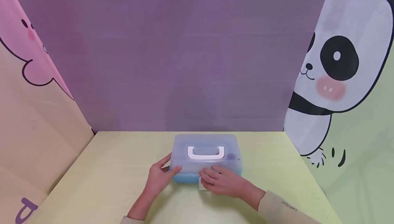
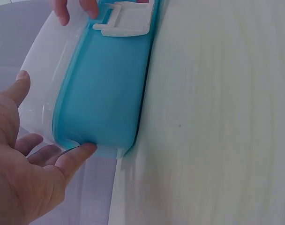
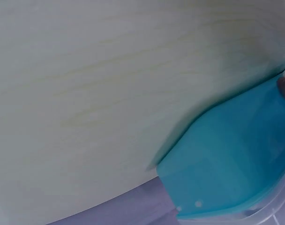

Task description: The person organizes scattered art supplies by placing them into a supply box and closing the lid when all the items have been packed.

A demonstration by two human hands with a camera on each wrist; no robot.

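Observation:
A storage box (image 1: 204, 151) with a cloudy clear lid, a white carry handle (image 1: 206, 153) and a blue base (image 2: 102, 89) stands on the table, its lid down. At the box's left end, my left hand (image 1: 158, 179) holds the corner, thumb toward the lid and fingers around the side. My right hand (image 1: 223, 183) is at the front middle, with fingertips on the lid's front edge and the thumb by the white latch (image 2: 128, 18). The latch sticks out from the front. In the right wrist view, only a bit of that hand shows beside the blue base (image 3: 227, 154).
The pale wood-grain table (image 1: 123, 162) extends around the box on both sides. Behind it rises a purple backdrop (image 1: 184, 53). Printed panels flank the table, one on the right with a panda (image 1: 344, 53).

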